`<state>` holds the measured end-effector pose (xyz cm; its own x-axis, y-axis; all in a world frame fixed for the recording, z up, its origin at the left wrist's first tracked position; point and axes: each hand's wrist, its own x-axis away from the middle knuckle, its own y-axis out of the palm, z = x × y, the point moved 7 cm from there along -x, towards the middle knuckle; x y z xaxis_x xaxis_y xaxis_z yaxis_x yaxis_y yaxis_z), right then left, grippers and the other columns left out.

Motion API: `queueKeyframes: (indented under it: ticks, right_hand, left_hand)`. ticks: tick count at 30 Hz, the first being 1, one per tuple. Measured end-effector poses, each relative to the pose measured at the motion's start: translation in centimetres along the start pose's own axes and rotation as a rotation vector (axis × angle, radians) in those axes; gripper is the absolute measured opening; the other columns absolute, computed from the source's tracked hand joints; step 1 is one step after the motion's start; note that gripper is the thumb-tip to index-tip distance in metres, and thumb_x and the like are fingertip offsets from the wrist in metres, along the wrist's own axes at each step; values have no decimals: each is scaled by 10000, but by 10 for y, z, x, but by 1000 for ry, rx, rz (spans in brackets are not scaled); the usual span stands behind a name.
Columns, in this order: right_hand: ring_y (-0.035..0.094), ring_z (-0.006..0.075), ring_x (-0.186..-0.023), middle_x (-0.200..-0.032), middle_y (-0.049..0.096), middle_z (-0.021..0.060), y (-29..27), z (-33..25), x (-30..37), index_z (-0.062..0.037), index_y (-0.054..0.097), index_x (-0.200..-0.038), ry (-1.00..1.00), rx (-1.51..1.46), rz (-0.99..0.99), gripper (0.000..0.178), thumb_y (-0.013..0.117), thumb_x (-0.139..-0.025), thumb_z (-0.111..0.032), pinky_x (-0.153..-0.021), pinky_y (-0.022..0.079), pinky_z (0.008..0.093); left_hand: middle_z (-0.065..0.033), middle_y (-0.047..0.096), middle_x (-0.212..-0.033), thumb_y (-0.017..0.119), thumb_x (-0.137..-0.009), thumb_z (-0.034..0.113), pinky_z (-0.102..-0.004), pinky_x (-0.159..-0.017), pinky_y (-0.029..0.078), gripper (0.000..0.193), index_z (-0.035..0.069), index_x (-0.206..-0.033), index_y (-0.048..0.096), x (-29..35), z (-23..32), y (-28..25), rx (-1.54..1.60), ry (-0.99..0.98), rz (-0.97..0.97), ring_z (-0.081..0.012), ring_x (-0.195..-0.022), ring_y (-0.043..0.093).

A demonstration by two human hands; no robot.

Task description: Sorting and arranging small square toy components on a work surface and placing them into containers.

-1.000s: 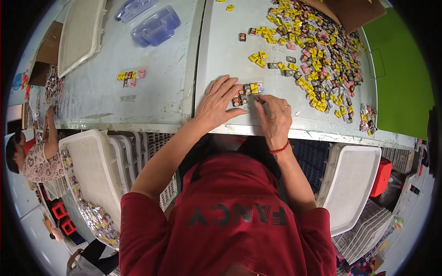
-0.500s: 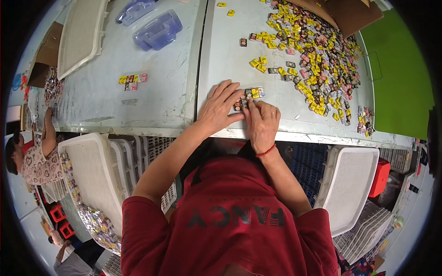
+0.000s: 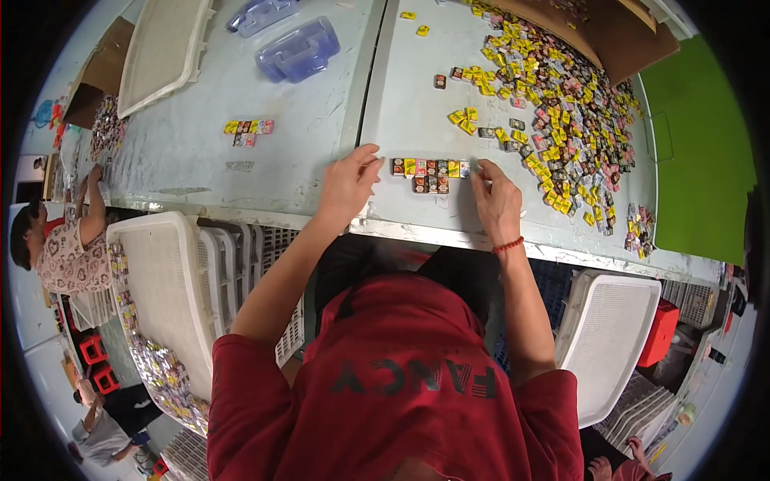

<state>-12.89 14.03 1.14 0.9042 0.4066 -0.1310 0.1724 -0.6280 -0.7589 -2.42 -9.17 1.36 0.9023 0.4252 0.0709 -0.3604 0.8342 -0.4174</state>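
On the table in front of me lies a row of small colourful boxes, brown, yellow, pink and white. A shorter row of brown boxes sits against its near side. My left hand is just off the left end of the longer row, fingers apart and holding nothing. At the other end my right hand rests with loosely bent fingers beside the last box, thumb and fingers apart; whether a fingertip touches that box I cannot tell.
A big heap of the same boxes spreads to the right, below an open carton. Further left are a small box group, blue plastic trays and a white tray. Co-workers are at the left.
Both hands have drawn apart from over the boxes, left hand to the left, right hand to the right. The two rows now show fully. The view has shifted slightly.
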Motion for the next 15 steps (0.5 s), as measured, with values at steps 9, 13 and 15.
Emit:
queueKeyframes:
  ticks: [9, 13, 15]
  right_hand:
    - [610, 111, -607, -746, 665, 69, 8, 5, 1, -16, 611, -1141, 109, -157, -6, 313, 662, -858, -139, -577, 498, 265]
    - [601, 117, -604, -741, 659, 64, 7, 4, 2, -22, 613, -1143, 108, -127, 4, 316, 669, -858, -146, -582, 495, 262]
    - [604, 120, -614, -746, 660, 63, 6, 3, 2, -25, 615, -1142, 134, -141, -5, 315, 672, -857, -149, -588, 496, 264]
  left_hand:
    - [-117, 663, -928, 649, -838, 99, -335, -683, 531, 300, 7, -1120, 608, -5, 13, 5, -203, 194, 72, -222, -740, 655]
    - [-78, 637, -1047, 690, -779, 117, -339, -805, 511, 289, 41, -1055, 651, 4, 52, 15, -563, 901, 74, -225, -935, 606]
    - [-74, 636, -1065, 673, -784, 128, -327, -850, 496, 279, 43, -1050, 657, -3, 43, 22, -560, 883, -44, -219, -1006, 581]
